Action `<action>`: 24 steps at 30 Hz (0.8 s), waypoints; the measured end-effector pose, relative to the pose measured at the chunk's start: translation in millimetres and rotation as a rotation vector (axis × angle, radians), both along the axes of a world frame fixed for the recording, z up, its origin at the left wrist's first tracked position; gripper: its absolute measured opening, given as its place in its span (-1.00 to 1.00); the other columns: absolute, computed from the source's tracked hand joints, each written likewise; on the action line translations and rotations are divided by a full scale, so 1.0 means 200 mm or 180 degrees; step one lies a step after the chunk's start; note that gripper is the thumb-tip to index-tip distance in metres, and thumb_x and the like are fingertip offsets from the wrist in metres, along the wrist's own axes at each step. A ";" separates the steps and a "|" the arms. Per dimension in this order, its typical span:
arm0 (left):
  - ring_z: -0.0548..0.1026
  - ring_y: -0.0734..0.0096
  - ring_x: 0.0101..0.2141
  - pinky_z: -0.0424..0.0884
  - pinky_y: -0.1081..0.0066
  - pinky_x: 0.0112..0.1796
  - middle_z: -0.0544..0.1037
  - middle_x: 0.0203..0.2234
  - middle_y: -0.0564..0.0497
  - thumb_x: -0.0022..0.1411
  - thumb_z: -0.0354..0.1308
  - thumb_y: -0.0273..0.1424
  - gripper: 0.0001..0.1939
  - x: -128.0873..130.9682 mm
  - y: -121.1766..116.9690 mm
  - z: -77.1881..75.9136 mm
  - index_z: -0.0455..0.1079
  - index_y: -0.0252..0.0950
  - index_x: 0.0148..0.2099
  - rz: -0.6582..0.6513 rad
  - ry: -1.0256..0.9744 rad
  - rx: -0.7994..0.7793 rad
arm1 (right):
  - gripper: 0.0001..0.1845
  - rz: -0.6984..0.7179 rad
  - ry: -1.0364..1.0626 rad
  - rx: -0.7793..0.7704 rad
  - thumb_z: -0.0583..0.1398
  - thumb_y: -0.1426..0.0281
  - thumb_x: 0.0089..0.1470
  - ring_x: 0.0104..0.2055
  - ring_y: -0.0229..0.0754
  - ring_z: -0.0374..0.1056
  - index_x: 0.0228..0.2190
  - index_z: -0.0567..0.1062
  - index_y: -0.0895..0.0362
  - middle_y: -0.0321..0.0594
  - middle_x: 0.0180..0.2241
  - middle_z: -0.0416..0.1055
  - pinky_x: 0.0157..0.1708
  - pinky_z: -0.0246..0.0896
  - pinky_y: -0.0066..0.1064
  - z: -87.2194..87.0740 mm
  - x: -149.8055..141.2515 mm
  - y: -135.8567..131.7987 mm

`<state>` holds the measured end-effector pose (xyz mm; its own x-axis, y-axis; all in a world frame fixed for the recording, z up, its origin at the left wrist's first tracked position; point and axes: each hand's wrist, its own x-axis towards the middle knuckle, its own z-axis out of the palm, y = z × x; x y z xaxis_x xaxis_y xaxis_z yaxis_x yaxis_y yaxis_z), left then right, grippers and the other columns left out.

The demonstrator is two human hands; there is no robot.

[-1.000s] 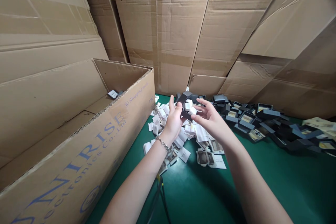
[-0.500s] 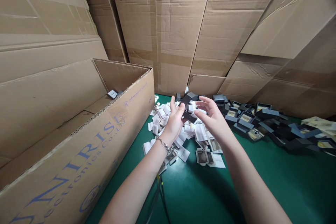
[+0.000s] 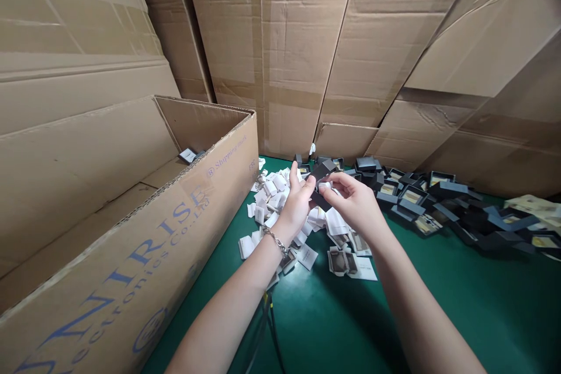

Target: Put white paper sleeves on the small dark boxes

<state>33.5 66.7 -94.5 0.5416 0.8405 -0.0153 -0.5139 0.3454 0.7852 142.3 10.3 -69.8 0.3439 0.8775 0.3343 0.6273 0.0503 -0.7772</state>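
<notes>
One open black box [image 3: 322, 170] was gripped in our left hand [image 3: 298, 201]; our right hand [image 3: 356, 201] pinched one small white piece [image 3: 325, 186] at it; numerous white inserts [image 3: 336, 223] littered one green table [image 3: 315, 315].

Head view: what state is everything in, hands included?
Black box: open, off the table.
Left hand: fingers holding the black box.
Right hand: fingers at a small white piece, grip unclear.
Large carton: open-topped.
Dark boxes: heaped, several open.
White packaging pieces: loose, heaped.
Bracelet: worn, left wrist.
</notes>
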 end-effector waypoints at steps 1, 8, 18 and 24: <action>0.47 0.44 -0.20 0.42 0.52 -0.31 0.40 -0.01 -0.09 0.31 0.04 -0.32 -0.24 0.00 0.00 0.00 -0.33 -0.03 0.39 -0.0003 0.0031 0.0040 | -0.79 0.0009 -0.0184 0.0020 0.18 0.22 0.01 -0.29 -0.15 0.33 -0.36 0.46 0.10 -0.22 -0.33 0.43 -0.24 0.20 -0.29 0.00 0.00 0.00; 0.43 0.44 -0.13 0.41 0.52 -0.26 0.33 0.04 -0.08 0.32 0.03 -0.24 -0.26 -0.03 0.03 0.00 -0.32 0.02 0.38 0.0007 0.0247 0.0163 | -0.82 0.0255 -0.0851 0.0402 0.15 0.27 0.08 -0.16 -0.17 0.34 -0.39 0.46 0.13 -0.19 -0.22 0.41 -0.16 0.24 -0.34 0.02 0.01 -0.01; 0.38 0.36 0.02 0.29 0.28 0.06 0.33 0.08 -0.11 0.30 0.07 -0.22 -0.18 -0.04 0.04 -0.01 -0.40 -0.02 0.39 -0.0062 -0.0038 0.0430 | -0.56 -0.0245 0.0320 0.0264 0.26 0.12 -0.05 -0.19 -0.16 0.39 -0.18 0.42 0.11 -0.18 -0.21 0.44 -0.17 0.33 -0.29 -0.03 -0.03 0.01; 0.37 0.37 0.03 0.27 0.28 0.07 0.35 0.07 -0.11 0.29 0.10 -0.28 -0.09 -0.03 0.04 0.00 -0.53 -0.02 0.38 -0.0016 -0.0116 0.0451 | -0.66 -0.0201 0.0610 0.0307 0.25 0.22 -0.09 -0.22 -0.20 0.38 -0.27 0.44 0.14 -0.20 -0.24 0.45 -0.17 0.31 -0.34 -0.02 -0.05 0.01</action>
<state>27.1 73.8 -93.9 0.5437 0.8302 0.1230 -0.5416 0.2351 0.8071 132.7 11.5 -74.2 0.4624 0.8194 0.3389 0.4727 0.0956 -0.8760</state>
